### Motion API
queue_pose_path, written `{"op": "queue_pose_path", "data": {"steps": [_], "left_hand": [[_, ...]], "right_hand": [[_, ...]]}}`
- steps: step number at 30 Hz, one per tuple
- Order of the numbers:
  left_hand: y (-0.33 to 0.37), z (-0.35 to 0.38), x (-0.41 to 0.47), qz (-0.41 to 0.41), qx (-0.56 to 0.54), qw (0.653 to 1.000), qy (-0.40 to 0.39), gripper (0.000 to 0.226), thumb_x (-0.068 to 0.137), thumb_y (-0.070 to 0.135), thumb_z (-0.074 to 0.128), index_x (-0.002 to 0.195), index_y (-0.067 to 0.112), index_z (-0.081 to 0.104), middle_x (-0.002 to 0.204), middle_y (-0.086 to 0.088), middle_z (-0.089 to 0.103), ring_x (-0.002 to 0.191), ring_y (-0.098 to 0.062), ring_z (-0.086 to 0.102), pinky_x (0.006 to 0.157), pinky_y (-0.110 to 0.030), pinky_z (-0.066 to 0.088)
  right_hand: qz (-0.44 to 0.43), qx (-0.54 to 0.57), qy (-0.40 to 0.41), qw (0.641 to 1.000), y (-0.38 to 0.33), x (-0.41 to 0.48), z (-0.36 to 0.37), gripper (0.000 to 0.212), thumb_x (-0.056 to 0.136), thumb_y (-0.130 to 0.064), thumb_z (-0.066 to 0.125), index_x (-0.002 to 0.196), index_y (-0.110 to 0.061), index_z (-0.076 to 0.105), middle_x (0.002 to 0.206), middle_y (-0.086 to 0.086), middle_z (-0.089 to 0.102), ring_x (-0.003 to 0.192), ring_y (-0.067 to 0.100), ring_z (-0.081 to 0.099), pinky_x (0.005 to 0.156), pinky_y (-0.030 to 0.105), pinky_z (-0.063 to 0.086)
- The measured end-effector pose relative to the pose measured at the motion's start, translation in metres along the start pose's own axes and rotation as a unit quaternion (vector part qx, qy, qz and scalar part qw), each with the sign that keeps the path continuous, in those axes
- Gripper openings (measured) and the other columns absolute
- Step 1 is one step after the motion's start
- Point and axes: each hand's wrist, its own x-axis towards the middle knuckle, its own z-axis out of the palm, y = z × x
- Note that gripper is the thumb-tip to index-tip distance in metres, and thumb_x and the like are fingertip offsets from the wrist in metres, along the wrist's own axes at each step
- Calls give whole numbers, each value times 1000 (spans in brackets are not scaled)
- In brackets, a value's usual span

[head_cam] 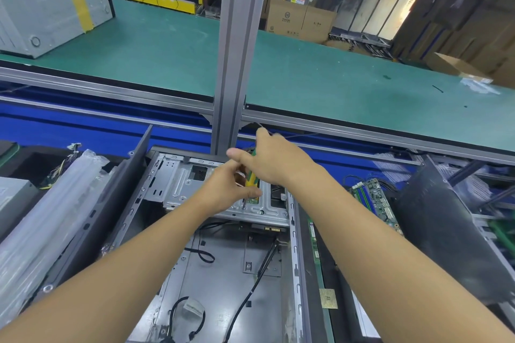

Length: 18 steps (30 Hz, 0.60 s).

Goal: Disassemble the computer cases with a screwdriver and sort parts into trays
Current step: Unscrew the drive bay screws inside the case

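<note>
An open grey computer case (223, 281) lies flat in front of me, with loose black cables on its floor. At its far end sits a silver drive cage (178, 184). A screwdriver (251, 179) with a yellow and green handle stands nearly upright over the cage, tip down on the cage's top plate. My right hand (274, 160) is wrapped around the top of the handle. My left hand (227, 189) pinches the lower handle and shaft. The tip is partly hidden by my left fingers.
A motherboard (374, 198) lies in a tray to the right, beside a dark panel (434, 231). A green memory stick (316, 248) and a CPU chip (328, 298) rest right of the case. Plastic-wrapped parts (50, 217) lie left. A vertical aluminium post (237, 50) rises behind the case.
</note>
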Motion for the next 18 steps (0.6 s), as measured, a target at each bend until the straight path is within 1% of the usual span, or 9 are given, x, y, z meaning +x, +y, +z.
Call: {"op": "queue_pose_path", "data": {"steps": [3,5,8,10,12,14,15,16,18], "left_hand": [[4,-1,-3,22,5,998,-50,41,78,26,85,105,42,59,99,16,67,89,-2,64,72,-13,50],[2,-8,-5,34,-45,995,-81,34,87,17,76,116,32,66,112,13,69,107,-6,64,89,-21,53],[0,-21,-9,14,-95,991,-90,30,90,13,72,120,17,69,115,4,74,113,-12,66,96,-23,51],[-1,-21,-9,9,-107,992,-66,23,85,9,76,106,17,71,100,7,76,99,-11,70,85,-19,52],[2,-16,-8,16,-91,995,-40,22,80,7,81,92,17,67,79,11,71,76,-3,67,70,-12,49],[2,-9,-5,17,-48,999,-8,28,77,15,85,93,22,64,76,8,64,68,0,59,63,-12,46],[2,-6,-4,16,-25,1000,4,31,76,21,86,96,28,64,80,5,63,71,-2,57,64,-15,46],[3,-4,-3,21,-4,1000,4,32,76,25,86,97,34,64,85,3,63,75,-5,57,67,-18,47],[3,-1,-2,46,15,999,-23,32,78,26,84,103,35,67,98,2,63,86,-9,58,75,-25,51]], "right_hand": [[-19,-8,8,1000,-1,3,0,38,101,-49,49,111,-12,47,106,10,60,70,16,50,52,30,32],[-47,-12,-17,999,1,4,-4,23,99,-28,55,116,-13,50,115,8,56,79,20,53,58,31,37],[-91,3,-81,993,0,3,-13,36,89,-11,63,120,-23,52,124,2,46,99,23,52,73,32,41],[-101,34,-107,989,0,1,-14,42,85,-12,67,120,-27,51,125,2,43,101,23,53,74,33,45],[-89,50,-104,989,-2,-1,-11,44,85,-34,72,122,-26,49,126,2,39,105,24,50,82,40,49],[-40,32,-59,997,-4,-4,-9,62,86,-63,63,128,-20,45,126,5,38,112,29,47,83,45,47],[-15,21,-32,999,-6,-4,-9,67,90,-68,54,132,-16,42,127,9,42,111,32,49,78,44,46],[-5,2,-11,1000,-8,-4,-8,64,96,-65,46,135,-14,41,124,10,48,106,33,54,71,41,45],[-29,-30,-4,999,-9,-3,-5,40,105,-43,44,131,-12,44,107,10,56,85,26,58,59,36,41]]}}
